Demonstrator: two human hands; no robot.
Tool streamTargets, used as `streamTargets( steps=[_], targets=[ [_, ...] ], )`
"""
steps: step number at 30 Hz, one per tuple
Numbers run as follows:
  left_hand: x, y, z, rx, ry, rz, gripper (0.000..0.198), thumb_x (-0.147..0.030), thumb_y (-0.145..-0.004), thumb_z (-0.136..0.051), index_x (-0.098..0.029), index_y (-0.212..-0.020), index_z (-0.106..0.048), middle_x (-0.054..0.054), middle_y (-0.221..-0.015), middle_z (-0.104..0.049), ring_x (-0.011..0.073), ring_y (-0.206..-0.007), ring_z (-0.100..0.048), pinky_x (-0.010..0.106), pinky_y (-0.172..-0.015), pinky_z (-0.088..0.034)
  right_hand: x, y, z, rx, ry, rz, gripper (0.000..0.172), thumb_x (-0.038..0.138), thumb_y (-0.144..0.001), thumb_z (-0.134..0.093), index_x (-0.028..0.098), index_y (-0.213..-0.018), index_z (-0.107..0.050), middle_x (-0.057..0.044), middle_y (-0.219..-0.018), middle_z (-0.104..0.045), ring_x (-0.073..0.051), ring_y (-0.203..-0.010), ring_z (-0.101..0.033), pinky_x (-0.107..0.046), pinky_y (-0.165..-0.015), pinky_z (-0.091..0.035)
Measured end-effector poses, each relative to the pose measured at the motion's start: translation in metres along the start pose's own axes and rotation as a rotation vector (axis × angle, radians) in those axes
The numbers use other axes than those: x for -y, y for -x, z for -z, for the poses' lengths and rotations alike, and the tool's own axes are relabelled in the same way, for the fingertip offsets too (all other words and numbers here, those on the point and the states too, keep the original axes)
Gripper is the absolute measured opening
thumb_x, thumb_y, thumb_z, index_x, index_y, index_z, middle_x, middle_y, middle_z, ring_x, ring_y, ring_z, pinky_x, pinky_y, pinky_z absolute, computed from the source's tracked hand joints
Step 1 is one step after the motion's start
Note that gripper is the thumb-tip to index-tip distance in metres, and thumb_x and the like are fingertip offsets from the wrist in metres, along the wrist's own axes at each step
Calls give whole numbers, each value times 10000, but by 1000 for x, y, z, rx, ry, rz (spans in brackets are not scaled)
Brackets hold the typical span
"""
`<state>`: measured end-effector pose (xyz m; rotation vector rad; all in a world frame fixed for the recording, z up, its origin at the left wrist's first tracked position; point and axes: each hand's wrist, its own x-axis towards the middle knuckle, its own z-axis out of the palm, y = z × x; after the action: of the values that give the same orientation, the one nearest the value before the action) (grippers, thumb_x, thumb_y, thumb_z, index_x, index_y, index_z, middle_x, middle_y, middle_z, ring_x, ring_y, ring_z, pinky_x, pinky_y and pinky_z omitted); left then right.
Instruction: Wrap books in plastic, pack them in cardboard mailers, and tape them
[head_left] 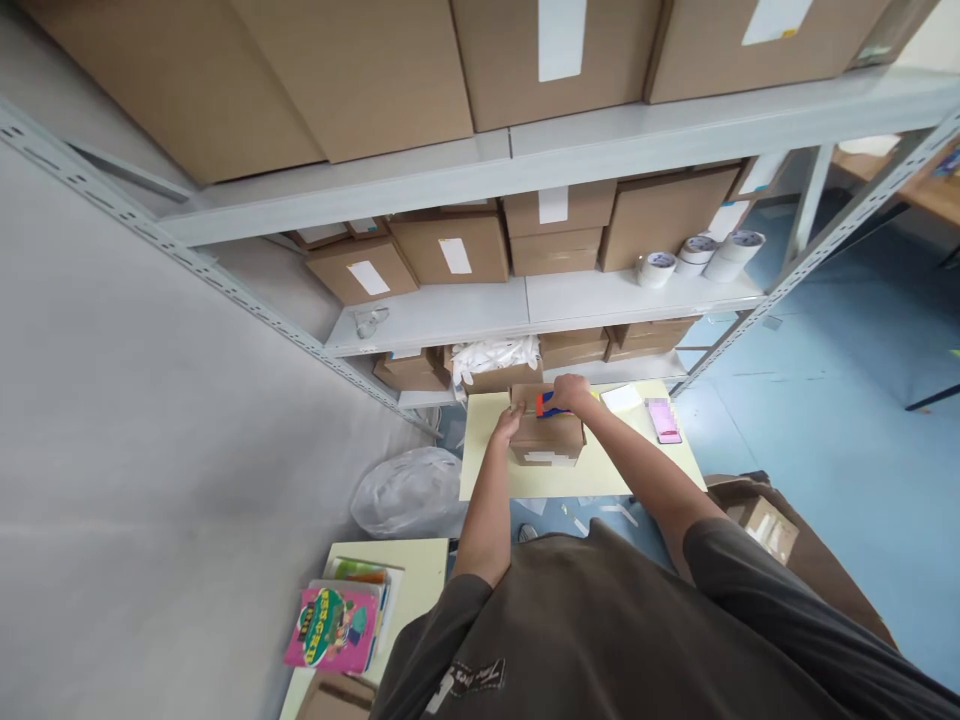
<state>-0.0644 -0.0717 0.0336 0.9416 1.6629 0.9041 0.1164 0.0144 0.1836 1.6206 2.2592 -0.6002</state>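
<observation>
A small cardboard box (544,437) with a white label on its near side sits on a pale yellow table (487,480). My left hand (510,422) grips the box at its left edge. Over the box's top, my right hand (571,391) is closed round a blue and orange tape dispenser (547,404), whose orange end points left. Part of the tool is hidden under the fingers. To the right of the box lie a white pad (620,398) and a pink phone-like object (664,420).
A metal shelf rack (480,185) of cardboard boxes stands beyond the table, with several tape rolls (656,269) on it. White gloves (495,356) fill one low box. Pink books (337,628) lie lower left. A clear bag (409,492) and an open carton (825,585) flank me.
</observation>
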Motion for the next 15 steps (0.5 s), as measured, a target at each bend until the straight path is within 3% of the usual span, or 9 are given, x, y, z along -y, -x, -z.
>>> streamTargets(
  steps=[3,5,11,13,15],
  targets=[
    [-4,-1,-38,14,13,14,709,-722,-1010,-579,-136,-1380,-733,191,-1423,-736,333,-1383,-666,427,-1183,-477,-45,11,5,-4,-24,-1,864,672,-668,-947,120,-1308,-767,-246,-1276,-773,-394,-1197,-746,-391,-970,-581],
    [-8,-2,-53,-5,-15,-5,648,-671,-1029,-589,-133,-1356,-743,198,-1449,-719,333,-1414,-643,423,-1214,-448,-89,21,7,-14,-42,-14,912,716,-644,-946,115,-1307,-768,-253,-1246,-782,-400,-1166,-754,-397,-957,-580],
    [-13,-7,-66,-60,-130,-9,572,-611,-1026,-636,-138,-1330,-739,205,-1442,-722,336,-1427,-634,438,-1232,-432,-240,55,-3,-29,-4,-237,807,734,-639,-932,120,-1150,-818,-237,-1149,-802,-397,-1109,-763,-387,-883,-578],
    [-13,-7,-66,-68,-144,-21,530,-579,-1039,-628,-149,-1330,-739,182,-1431,-734,322,-1417,-643,429,-1228,-440,-263,55,-15,-24,-12,-262,790,706,-635,-944,124,-1155,-820,-236,-1146,-801,-398,-1114,-759,-395,-894,-575],
    [-15,-6,-65,-80,-152,-21,498,-547,-1046,-628,-155,-1333,-738,168,-1416,-746,314,-1403,-653,422,-1225,-446,-265,47,-32,-43,-38,-265,759,677,-660,-946,126,-1166,-820,-237,-1146,-798,-396,-1124,-756,-394,-902,-575]
  ],
)
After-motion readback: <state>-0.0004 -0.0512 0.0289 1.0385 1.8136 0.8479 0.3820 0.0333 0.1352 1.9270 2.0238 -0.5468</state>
